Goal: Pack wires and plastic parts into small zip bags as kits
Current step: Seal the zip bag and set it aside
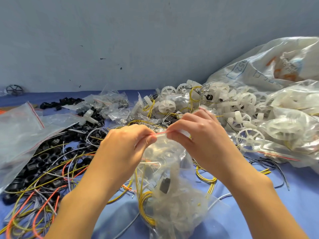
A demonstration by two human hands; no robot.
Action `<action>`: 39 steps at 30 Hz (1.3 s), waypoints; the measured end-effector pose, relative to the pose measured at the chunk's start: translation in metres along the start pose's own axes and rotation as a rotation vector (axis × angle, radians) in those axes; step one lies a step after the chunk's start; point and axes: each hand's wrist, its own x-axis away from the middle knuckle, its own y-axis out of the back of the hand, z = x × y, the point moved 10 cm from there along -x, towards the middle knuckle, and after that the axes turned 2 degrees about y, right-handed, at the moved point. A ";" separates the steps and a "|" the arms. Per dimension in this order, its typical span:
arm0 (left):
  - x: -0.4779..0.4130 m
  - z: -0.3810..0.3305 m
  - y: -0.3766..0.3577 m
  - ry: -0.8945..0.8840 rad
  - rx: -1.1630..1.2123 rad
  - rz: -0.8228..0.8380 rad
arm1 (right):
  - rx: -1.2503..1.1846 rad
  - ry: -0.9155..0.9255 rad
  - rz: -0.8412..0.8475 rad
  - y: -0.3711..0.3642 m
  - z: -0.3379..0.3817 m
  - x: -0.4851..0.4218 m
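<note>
Hands first: the left hand (124, 145) and the right hand (198, 135) meet at mid-frame, each pinching the red zip strip (159, 134) at the mouth of a small clear plastic zip bag (172, 195), fingertips almost touching. The bag hangs below them toward the lower centre, holding looped yellow wires (144, 200), a small black plastic part (164, 185) and pale plastic pieces (too blurred to tell apart).

At far left a large flat clear bag with a red strip (19, 131) lies over the edge of a heap of black plastic rings (44, 163). Loose orange, yellow and grey wires (34, 209) tangle across the rings and spread into the lower left corner on the blue cloth (293, 195).

Behind the hands, near the grey wall, sit several small filled zip bags (110, 100). Right of them lies a pile of white spoked plastic wheels (248, 104) threaded with yellow wires. A white woven sack (259, 66) fills the upper right, with clear bags of white parts (293, 126) just below it.
</note>
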 end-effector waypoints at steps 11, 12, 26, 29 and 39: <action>0.001 0.007 0.004 0.063 0.115 0.005 | -0.115 -0.028 -0.059 0.005 -0.010 0.001; 0.002 0.008 0.005 0.068 0.119 0.005 | -0.146 -0.035 -0.063 0.005 -0.012 0.002; 0.000 -0.016 -0.014 0.028 0.260 0.292 | -0.813 -0.187 0.002 -0.016 -0.008 0.003; 0.001 -0.013 -0.014 0.034 0.180 0.320 | -0.842 -0.198 0.026 -0.019 -0.007 0.004; -0.004 -0.018 -0.003 0.048 0.185 0.173 | -0.837 -0.233 -0.056 -0.018 -0.008 0.004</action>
